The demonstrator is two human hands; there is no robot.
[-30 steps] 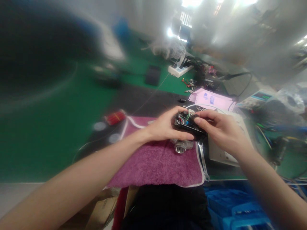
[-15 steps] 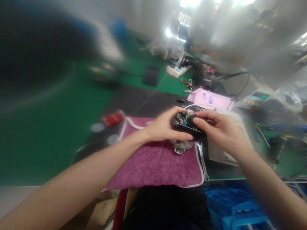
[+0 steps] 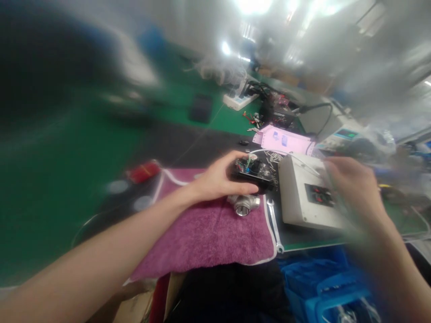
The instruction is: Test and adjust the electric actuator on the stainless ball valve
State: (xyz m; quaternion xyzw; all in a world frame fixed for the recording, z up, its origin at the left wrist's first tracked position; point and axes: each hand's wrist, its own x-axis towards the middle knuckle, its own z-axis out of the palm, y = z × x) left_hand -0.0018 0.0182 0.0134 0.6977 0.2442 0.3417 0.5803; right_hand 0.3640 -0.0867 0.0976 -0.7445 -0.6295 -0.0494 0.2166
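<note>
My left hand (image 3: 224,177) is closed round a black housing with an exposed circuit board (image 3: 254,172), thumb along its near side. Small components and thin wires show on the board. Just below it, a silver metal fitting (image 3: 243,205) with a round opening rests on the purple towel (image 3: 208,237). My right hand (image 3: 357,184) is smeared by motion beyond the right side of a white box (image 3: 296,197) with a dark red-marked panel. Whether its fingers hold anything cannot be made out.
An open-ended wrench (image 3: 275,226) lies between towel and box. Behind are pink sheets (image 3: 284,140), loose metal pins (image 3: 274,158) and a white power strip (image 3: 239,101). A red block (image 3: 144,172) lies left. Blue bins (image 3: 313,282) stand below the bench edge at right.
My right hand has left the circuit board and swung right, past the white box. My left hand still grips the housing. The whole view has shifted slightly.
</note>
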